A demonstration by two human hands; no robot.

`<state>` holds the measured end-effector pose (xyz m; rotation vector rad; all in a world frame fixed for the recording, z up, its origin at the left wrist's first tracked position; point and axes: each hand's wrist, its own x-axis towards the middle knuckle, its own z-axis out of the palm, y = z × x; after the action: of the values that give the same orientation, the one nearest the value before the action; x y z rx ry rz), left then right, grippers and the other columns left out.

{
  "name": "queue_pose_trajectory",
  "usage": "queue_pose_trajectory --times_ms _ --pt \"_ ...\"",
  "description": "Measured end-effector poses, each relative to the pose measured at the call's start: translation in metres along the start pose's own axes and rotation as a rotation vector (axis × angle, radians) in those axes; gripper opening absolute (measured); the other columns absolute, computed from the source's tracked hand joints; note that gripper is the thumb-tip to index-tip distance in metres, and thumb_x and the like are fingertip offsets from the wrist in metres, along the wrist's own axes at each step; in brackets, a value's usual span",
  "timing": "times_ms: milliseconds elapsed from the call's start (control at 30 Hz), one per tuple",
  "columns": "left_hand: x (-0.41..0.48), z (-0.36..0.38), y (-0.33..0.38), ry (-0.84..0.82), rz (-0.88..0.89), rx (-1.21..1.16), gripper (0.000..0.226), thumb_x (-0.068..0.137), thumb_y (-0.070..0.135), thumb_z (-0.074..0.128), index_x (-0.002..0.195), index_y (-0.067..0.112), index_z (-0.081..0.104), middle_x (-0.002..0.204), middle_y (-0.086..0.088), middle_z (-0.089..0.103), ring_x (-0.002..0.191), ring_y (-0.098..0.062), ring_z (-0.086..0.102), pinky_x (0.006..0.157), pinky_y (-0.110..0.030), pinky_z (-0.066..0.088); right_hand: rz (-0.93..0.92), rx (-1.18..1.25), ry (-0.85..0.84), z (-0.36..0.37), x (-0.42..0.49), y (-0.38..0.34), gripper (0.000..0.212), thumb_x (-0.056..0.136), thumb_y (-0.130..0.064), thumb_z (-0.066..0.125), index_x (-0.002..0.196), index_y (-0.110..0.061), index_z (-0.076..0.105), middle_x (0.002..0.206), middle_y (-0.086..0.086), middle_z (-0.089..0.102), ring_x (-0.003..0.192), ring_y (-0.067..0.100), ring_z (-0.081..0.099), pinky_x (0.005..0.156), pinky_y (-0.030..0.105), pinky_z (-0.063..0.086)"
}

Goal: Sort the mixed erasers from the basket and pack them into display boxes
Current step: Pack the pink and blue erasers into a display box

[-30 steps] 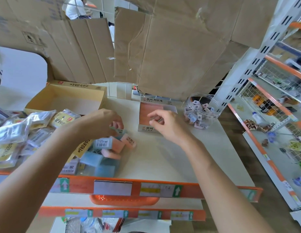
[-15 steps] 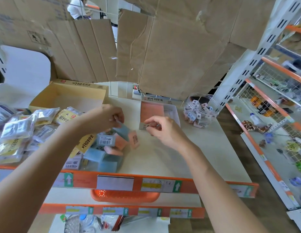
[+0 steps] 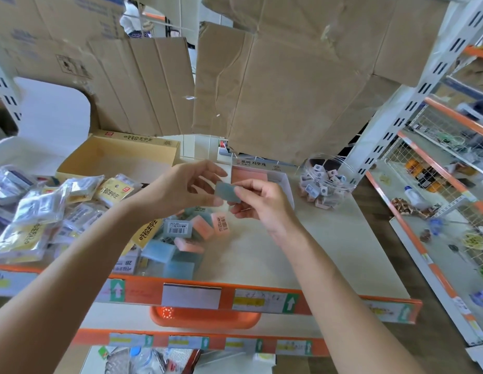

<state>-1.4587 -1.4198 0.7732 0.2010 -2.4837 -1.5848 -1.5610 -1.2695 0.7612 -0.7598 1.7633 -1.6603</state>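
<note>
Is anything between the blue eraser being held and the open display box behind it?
Nothing visible. The left hand and right hand pinch the eraser just in front of the box, whose top is open.

Bare shelf top (image 3: 329, 252) lies right of the eraser pile (image 3: 181, 238); the jar (image 3: 324, 184) flanks the display box (image 3: 252, 164).

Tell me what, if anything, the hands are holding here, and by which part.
One blue eraser, held up between both hands: the left hand pinches its left end, and the right hand pinches its right end with thumb on top.
</note>
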Motion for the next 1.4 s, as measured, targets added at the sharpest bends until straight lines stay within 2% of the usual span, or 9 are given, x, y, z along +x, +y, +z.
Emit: queue_pose_trajectory --times_ms 67,167,333,500,667,933,1100,1233,1400 --pt "-0.002 0.001 -0.002 0.014 0.002 0.015 0.046 0.063 0.025 0.072 0.107 0.02 0.057 0.091 0.002 0.059 0.078 -0.007 0.061 0.075 -0.022 0.053 -0.002 0.016 0.011 -0.002 -0.001 0.001 0.016 0.093 -0.001 0.053 0.084 -0.011 0.061 0.063 0.004 0.065 0.048 0.007 0.061 0.052 0.017 0.052" --pt "-0.008 -0.004 -0.007 0.083 0.026 0.253 0.02 0.077 0.021 0.071 0.094 0.026 0.06 0.088 0.007 0.063 0.078 -0.004 0.06 0.073 -0.02 0.051 0.003 0.017 0.01 -0.002 -0.003 0.002 0.014 0.093 -0.001 0.053 0.086 -0.01 0.061 0.069 0.008 0.065 0.05 0.008 0.062 0.054 0.018 0.053" --pt "-0.023 -0.012 -0.012 -0.213 -0.073 0.769 0.025 0.072 0.03 0.076 0.092 0.033 0.061 0.091 0.018 0.056 0.081 0.003 0.051 0.067 -0.008 0.04 0.027 -0.012 0.019 0.0 -0.006 0.007 0.01 0.092 -0.002 0.054 0.089 -0.008 0.062 0.071 0.009 0.065 0.051 0.008 0.061 0.055 0.018 0.053" --pt "-0.023 -0.01 -0.012 -0.247 -0.141 0.846 0.023 0.08 0.028 0.07 0.101 0.033 0.061 0.096 0.017 0.055 0.088 -0.002 0.05 0.078 -0.015 0.042 0.041 -0.027 0.001 0.003 -0.008 0.009 0.009 0.092 -0.003 0.054 0.091 -0.008 0.062 0.07 0.007 0.065 0.052 0.008 0.061 0.055 0.018 0.053" --pt "-0.024 -0.007 -0.008 -0.204 -0.108 0.909 0.023 0.079 0.031 0.068 0.102 0.034 0.064 0.09 0.021 0.057 0.085 0.0 0.052 0.073 -0.014 0.041 0.041 -0.016 0.003 0.003 -0.009 0.009 0.008 0.092 -0.003 0.054 0.097 -0.003 0.06 0.072 0.009 0.064 0.049 0.005 0.06 0.053 0.017 0.052" --pt "-0.027 -0.012 -0.013 -0.17 -0.126 0.794 0.03 0.084 0.016 0.064 0.111 0.029 0.062 0.102 0.015 0.06 0.089 0.0 0.052 0.068 -0.002 0.036 0.038 -0.014 -0.005 0.002 -0.011 0.01 0.007 0.092 -0.003 0.054 0.095 -0.005 0.061 0.074 0.011 0.063 0.049 0.005 0.06 0.053 0.017 0.052" --pt "-0.025 -0.011 -0.01 0.027 -0.043 0.449 0.033 0.082 0.007 0.067 0.085 0.037 0.054 0.088 0.021 0.063 0.082 0.011 0.06 0.072 -0.004 0.045 0.05 0.052 -0.019 0.002 -0.011 0.008 0.009 0.092 -0.002 0.053 0.091 -0.007 0.06 0.076 0.012 0.063 0.051 0.007 0.062 0.053 0.017 0.052" --pt "-0.024 -0.005 -0.002 0.051 -0.141 -0.002 0.025 0.084 -0.006 0.059 0.096 0.016 0.063 0.091 -0.007 0.07 0.083 -0.018 0.068 0.067 -0.025 0.058 0.053 0.127 -0.03 -0.002 -0.012 0.005 0.009 0.091 -0.003 0.054 0.092 -0.009 0.062 0.081 0.008 0.064 0.064 0.01 0.066 0.055 0.017 0.051" --pt "-0.018 0.003 0.006 -0.008 -0.193 -0.249 0.036 0.088 -0.014 0.046 0.112 0.009 0.06 0.101 -0.018 0.066 0.081 -0.021 0.068 0.064 -0.021 0.056 0.056 0.173 -0.022 -0.01 -0.009 0.003 0.01 0.091 -0.004 0.055 0.089 -0.009 0.063 0.086 0.007 0.066 0.079 0.021 0.066 0.058 0.02 0.053"
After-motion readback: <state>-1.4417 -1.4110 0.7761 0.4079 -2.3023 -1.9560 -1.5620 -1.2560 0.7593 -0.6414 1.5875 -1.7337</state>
